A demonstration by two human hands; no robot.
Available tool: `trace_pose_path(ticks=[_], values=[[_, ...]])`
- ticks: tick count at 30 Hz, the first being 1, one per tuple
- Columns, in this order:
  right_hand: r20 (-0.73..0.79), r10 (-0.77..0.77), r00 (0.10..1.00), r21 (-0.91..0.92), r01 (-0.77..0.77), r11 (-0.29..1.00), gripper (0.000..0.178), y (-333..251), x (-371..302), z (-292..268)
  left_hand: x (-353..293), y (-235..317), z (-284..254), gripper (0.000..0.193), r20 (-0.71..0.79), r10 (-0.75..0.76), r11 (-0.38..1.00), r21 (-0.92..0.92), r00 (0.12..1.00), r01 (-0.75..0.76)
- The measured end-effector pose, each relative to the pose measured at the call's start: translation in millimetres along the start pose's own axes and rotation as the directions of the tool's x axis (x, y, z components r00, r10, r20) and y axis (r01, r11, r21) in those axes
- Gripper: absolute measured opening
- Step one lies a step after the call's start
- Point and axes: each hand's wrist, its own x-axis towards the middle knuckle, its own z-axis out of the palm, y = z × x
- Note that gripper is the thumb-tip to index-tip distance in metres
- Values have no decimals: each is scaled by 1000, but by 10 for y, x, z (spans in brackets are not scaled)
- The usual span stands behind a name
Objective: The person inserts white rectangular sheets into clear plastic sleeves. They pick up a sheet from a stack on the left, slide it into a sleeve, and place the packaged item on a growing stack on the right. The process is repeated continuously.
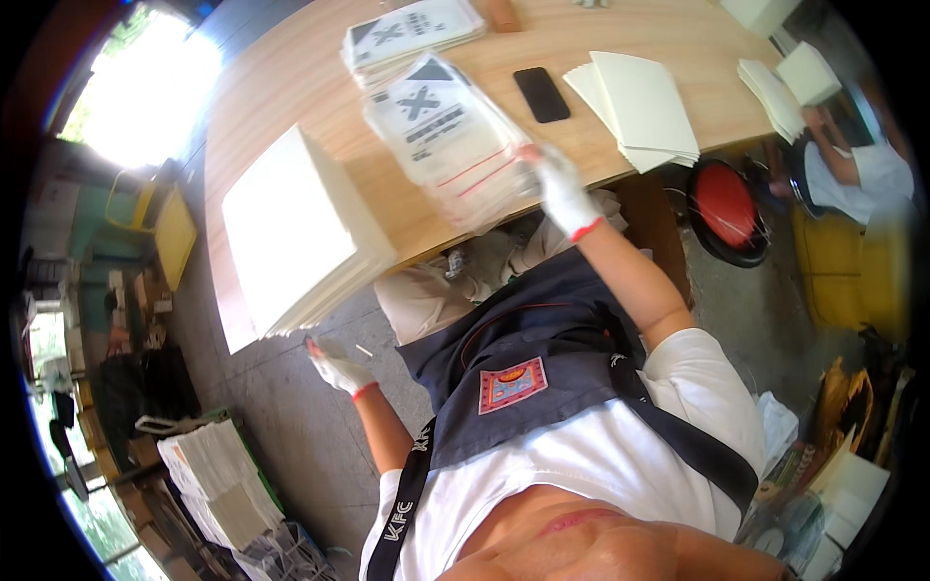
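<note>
One bag stack (450, 145) in right hand (560, 189) points away up the table (291, 87).

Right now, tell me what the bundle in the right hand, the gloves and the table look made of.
Bundle of clear bags: thin glossy plastic, likely; it glares and the print shows through layers.
Right hand and left hand gloves: white knit fabric with red cuffs, matte.
Table: light wood or wood-look laminate; grain lines show, smooth finish.

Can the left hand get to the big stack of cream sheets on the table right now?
Probably yes: the left hand hangs just below the table edge, right under the stack of cream sheets, holding nothing, with only open air between them.
</note>
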Motion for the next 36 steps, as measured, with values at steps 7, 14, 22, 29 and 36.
trace_pose_path(ticks=[7,14,22,29,36], values=[[-356,199,913,437,-25,899,29,-408,370,-1925,-869,-581,342,35,596,11,937,273,803,-216],[-374,280,884,254,-193,948,27,-440,464,-1962,-1215,-171,1366,20,922,214,674,100,322,-732],[-481,224,848,394,-20,919,29,-326,844,-2638,-1022,4,2898,23,962,250,262,45,113,-964],[-453,191,871,416,17,909,16,-685,858,-2891,-1016,-32,3252,32,903,-249,-236,295,351,-926],[-183,107,977,195,-70,978,16,-815,255,-2435,-662,-86,3122,28,954,-172,-14,246,245,-969]])
